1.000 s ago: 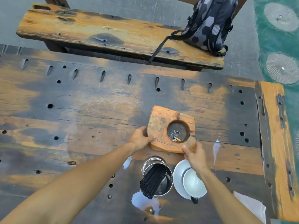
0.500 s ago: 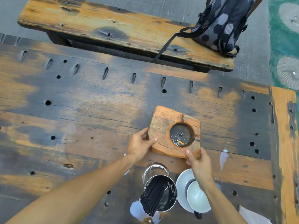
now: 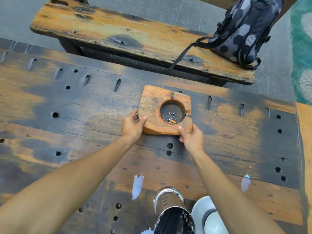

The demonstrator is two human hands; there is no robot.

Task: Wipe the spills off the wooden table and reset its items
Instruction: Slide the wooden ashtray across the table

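A wooden block ashtray (image 3: 152, 107) with a round ash-filled hollow and one cigarette butt sits on the far half of the worn wooden table (image 3: 67, 125). My left hand (image 3: 133, 126) grips its near left corner. My right hand (image 3: 191, 138) grips its near right corner, thumb on top. White spills lie nearer to me: one streak (image 3: 137, 185) left of the metal cup, one small splash (image 3: 245, 183) at the right, and another patch (image 3: 148, 231) at the bottom edge.
A metal cup (image 3: 170, 205) full of black straws stands at the bottom edge, beside a white cup and saucer (image 3: 202, 213). Beyond the table is a wooden bench (image 3: 118, 34) with a grey patterned backpack (image 3: 244, 31) on its right end.
Both hands have pushed the ashtray away from me toward the table's far edge, clear of the cup and saucer. The white streak by the metal cup now shows fully.
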